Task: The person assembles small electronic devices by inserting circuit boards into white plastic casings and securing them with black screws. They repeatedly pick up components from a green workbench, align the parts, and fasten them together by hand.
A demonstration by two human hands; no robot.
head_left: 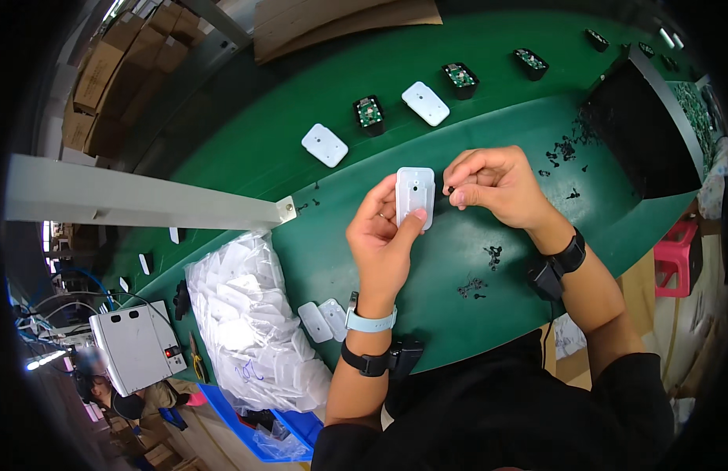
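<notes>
My left hand (380,255) holds a white plastic cover (413,179) upright, thumb pressed on its lower face. A small dark hole shows in the middle of the cover. Just to its right, my right hand (501,188) pinches a small black part (451,190) between thumb and fingertips, apart from the cover. Similar small black parts lie loose on the green table, in a pile (494,256) and a second pile (472,288) below my right hand. More are scattered (564,149) farther right.
A clear bag of white covers (246,314) lies at left, beside two loose covers (315,322). Along the green belt (489,35) stand white covers (325,145) and black housings with circuit boards (369,115). A metal bar (144,192) juts in; a black bin (642,125) stands right.
</notes>
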